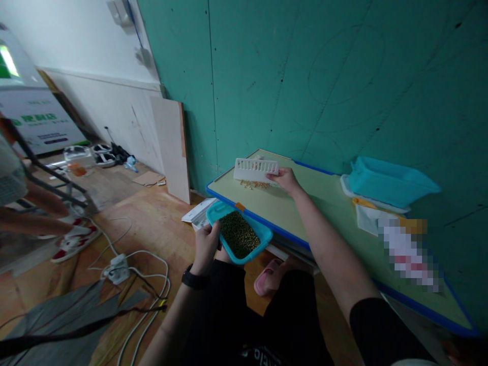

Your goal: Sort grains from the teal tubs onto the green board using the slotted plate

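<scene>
My left hand [207, 245] grips the near left rim of a shallow blue tray [263, 244], held just off the table's front edge. Green beans [232, 226] fill much of it, with paler beans or kernels [247, 238] toward the right side. My right hand [285, 179] is closed on the right end of a white slotted plastic piece [253, 173], which stands on its long edge on the table. Loose yellow kernels [254, 185] lie along its near side. A few more pieces show behind its slots, too small to name.
The pale tabletop [320, 201] has a blue rim and meets a green wall. A blue basin [392, 180] stands at the right beside packets and cloths [368, 213]. Cables and a power strip [118, 269] lie on the floor; another person's legs [38, 213] are at left.
</scene>
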Demonstrator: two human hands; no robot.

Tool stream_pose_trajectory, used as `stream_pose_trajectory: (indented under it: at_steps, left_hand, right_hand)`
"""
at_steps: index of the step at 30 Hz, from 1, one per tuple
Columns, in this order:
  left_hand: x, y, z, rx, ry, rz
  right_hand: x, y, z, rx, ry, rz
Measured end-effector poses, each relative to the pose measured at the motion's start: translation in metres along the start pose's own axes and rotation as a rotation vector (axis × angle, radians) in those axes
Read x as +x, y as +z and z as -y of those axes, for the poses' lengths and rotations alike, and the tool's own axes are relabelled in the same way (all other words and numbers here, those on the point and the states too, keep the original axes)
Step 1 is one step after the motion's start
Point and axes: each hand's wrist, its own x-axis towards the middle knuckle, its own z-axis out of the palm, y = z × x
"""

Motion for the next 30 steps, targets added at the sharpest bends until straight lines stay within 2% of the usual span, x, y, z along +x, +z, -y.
stream_pose_trajectory:
  at_steps: [9,19,30]
  left_hand:
    - [-0.002,0.002,-0.005,0.002,-0.038,-0.013]
    - [-0.003,0.002,-0.003,-0.026,-0.025,-0.001]
    - [-0.003,0.006,0.01,-0.073,-0.053,0.006]
  right_hand:
    - [-0.002,-0.001,0.008,0.031,0.008,0.032]
    - [-0.004,-0.001,0.006,0.02,0.016,0.046]
    - [-0.01,0.0,0.014,0.014,0.037,0.083]
